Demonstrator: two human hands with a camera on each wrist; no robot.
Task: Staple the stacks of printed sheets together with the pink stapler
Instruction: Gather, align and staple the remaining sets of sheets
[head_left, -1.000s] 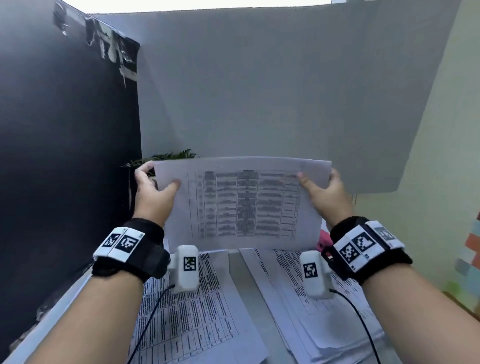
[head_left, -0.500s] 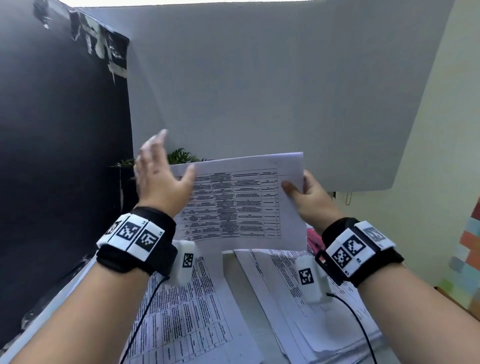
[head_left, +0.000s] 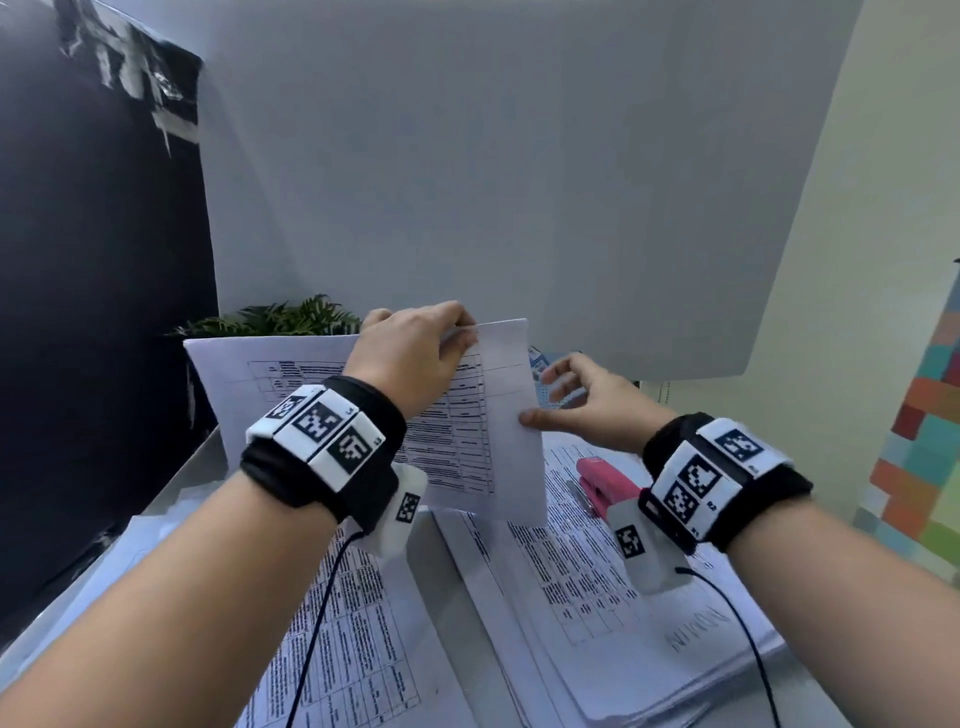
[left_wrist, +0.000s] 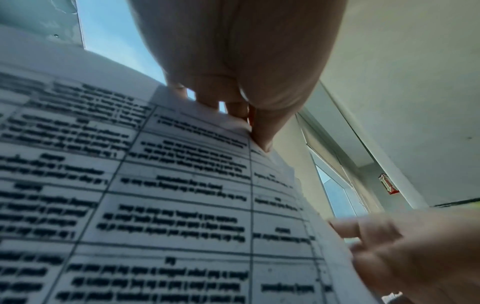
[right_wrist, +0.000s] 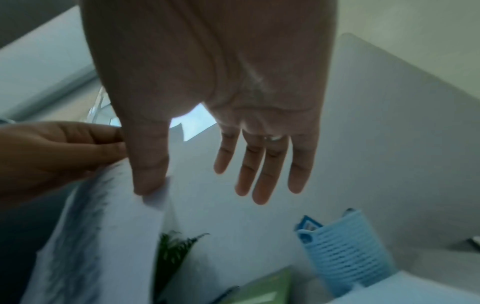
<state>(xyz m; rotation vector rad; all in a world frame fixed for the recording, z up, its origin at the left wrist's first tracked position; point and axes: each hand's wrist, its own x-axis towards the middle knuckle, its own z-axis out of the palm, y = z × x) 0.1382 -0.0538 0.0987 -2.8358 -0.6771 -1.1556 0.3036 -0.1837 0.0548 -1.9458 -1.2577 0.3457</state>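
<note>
White printed sheets with black table grids (head_left: 467, 431) are held upright above the desk in the head view; the left hand (head_left: 410, 358) pinches their top edge, the right hand (head_left: 587, 400) touches the side edge with its thumb, fingers loose. A glossy pink stapler (head_left: 605, 486) lies on the right-hand loose stack of printed paper (head_left: 587, 587). From the left wrist, the print is too blurred to read. From the right wrist, straight fingers (right_wrist: 262, 174) spread above a pale blue ribbed basket (right_wrist: 345, 255).
</note>
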